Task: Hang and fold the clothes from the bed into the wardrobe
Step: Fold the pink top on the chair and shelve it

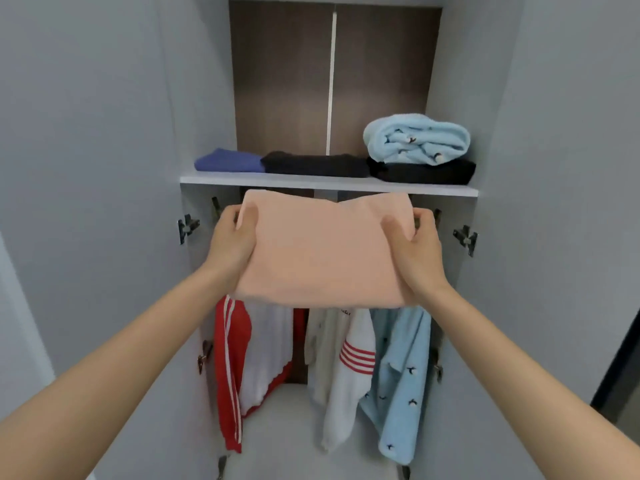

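A folded peach garment [322,247] is held flat in front of the open wardrobe, just below its white shelf [277,182]. My left hand [233,237] grips its left edge, thumb on top. My right hand [414,244] grips its right edge the same way. On the shelf lie a folded blue-purple garment [227,161], a folded black one [315,164], and another black one [422,172] with a rolled light-blue fleece [417,138] on top. Below the shelf hang a red-and-white jacket [249,362], a white top with red stripes [343,372] and a light-blue patterned top [401,379].
Both grey wardrobe doors [97,168] stand open at either side, with metal hinges [188,226] on the inner walls. The wardrobe's back panel is dark brown. The wardrobe floor [287,431] is pale under the hanging clothes.
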Tool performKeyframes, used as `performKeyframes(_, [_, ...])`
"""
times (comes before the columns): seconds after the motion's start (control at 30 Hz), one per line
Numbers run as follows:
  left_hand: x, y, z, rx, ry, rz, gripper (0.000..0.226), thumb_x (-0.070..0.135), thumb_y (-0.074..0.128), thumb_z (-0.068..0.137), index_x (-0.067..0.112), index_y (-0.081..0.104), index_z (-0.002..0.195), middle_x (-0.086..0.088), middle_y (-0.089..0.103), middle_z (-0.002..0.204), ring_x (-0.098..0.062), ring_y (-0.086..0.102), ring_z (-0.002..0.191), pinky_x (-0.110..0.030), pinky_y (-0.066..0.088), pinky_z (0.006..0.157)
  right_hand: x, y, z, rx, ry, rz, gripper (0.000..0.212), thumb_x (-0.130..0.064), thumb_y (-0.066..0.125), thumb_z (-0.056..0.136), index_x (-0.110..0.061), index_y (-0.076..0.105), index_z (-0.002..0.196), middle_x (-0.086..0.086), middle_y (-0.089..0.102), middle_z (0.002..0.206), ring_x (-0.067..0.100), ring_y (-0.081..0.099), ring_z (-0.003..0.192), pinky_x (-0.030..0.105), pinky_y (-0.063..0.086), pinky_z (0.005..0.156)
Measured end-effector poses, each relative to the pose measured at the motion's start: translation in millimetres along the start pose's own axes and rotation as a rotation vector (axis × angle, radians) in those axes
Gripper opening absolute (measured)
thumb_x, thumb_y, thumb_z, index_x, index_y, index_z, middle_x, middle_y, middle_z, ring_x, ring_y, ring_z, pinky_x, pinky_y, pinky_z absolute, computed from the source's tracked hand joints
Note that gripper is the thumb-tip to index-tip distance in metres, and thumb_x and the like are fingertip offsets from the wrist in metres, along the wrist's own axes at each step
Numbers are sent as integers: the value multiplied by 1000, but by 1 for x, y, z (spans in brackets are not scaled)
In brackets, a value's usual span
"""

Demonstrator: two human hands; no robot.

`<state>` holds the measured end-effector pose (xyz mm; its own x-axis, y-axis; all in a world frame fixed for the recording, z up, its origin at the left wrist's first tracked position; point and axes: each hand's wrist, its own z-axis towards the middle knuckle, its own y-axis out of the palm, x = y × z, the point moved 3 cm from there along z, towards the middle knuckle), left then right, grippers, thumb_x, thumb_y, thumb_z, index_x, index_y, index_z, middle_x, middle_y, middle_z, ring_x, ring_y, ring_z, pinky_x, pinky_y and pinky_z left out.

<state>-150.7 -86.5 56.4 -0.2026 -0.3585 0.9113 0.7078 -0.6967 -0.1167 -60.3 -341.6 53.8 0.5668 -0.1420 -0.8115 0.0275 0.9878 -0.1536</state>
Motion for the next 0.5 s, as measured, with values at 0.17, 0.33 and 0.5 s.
performKeyframes(0.17, [39, 12, 81, 47, 30, -23, 29, 45, 36, 100, 21, 47, 113, 10, 54, 93, -6, 52, 81, -25, 38, 61, -24, 20, 97, -49, -91, 33, 24, -36, 54, 95, -24, 40, 111, -16, 52, 93, 0, 52, 83, 21, 38, 63])
performKeyframes(0.33, [50, 19, 155, 102, 45, -8, 28, 41, 37, 100, 16, 48, 109, 6, 53, 89, -7, 49, 74, -24, 37, 57, -27, 55, 176, -93, -92, 43, 25, -36, 53, 95, -22, 40, 110, -10, 52, 94, 4, 52, 85, 25, 40, 66])
performKeyframes(0.5, [41, 27, 231, 153, 85, 8, 31, 37, 41, 99, 12, 53, 115, 0, 54, 98, -11, 50, 74, -26, 35, 56, -18, 94, 244, -86, -106, -45, 23, -35, 54, 96, -21, 41, 109, -14, 47, 88, 0, 46, 78, 19, 31, 58])
